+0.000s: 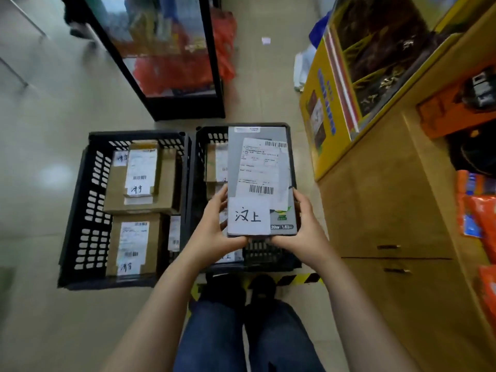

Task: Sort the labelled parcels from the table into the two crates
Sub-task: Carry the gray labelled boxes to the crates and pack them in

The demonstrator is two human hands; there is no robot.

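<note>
We hold a grey parcel (259, 181) over the right crate (201, 157), left hand (212, 232) and right hand (308, 226) gripping its near corners, left crate (91, 200) just beside the right crate

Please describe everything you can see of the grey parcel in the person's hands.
The grey parcel is a flat, long box, seemingly cardboard. A white shipping label with barcodes covers much of its top; a white slip with two handwritten characters sits at the near end. The left hand and right hand grip that end from both sides, holding it face up above the right black crate.
</note>
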